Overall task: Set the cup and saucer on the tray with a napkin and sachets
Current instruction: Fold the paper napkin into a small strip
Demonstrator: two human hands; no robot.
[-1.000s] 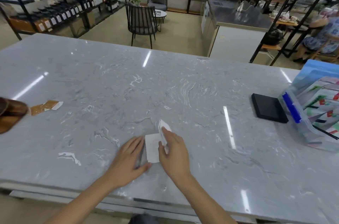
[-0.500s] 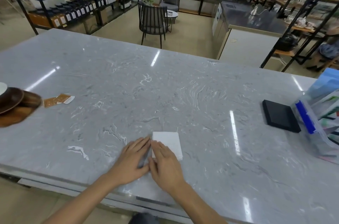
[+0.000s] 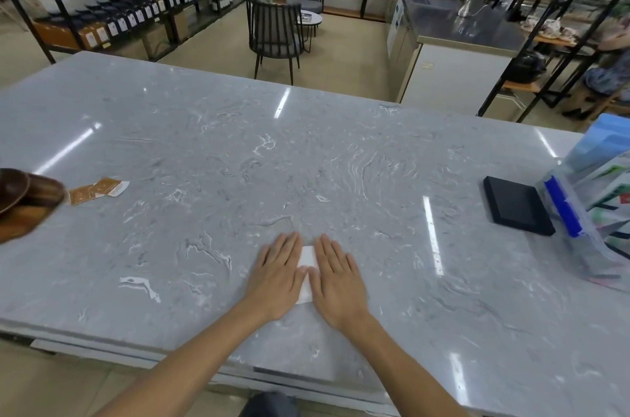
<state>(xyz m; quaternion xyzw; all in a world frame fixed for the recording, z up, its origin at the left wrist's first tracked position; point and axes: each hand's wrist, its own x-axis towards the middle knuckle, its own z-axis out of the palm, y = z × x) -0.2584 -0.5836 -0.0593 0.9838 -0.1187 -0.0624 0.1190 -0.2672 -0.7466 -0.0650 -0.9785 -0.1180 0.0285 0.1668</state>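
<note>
I'm pressing both hands flat, fingers extended, left hand point(image 3: 278, 275) and right hand point(image 3: 337, 282) side by side, gripping nothing, on the white napkin point(image 3: 307, 258) lying on the grey counter point(image 3: 306, 160) near its front edge, sachets point(image 3: 97, 190) sitting far left beside the wooden tray point(image 3: 20, 222).

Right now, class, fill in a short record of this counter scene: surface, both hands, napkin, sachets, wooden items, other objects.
surface: grey marble counter
left hand: flat, palm down on the napkin
right hand: flat, palm down on the napkin
napkin: white, folded, mostly covered by both hands
sachets: brown, on the counter at far left
wooden tray: left edge, partly out of view
black pad: right, beside plastic pouch
</note>
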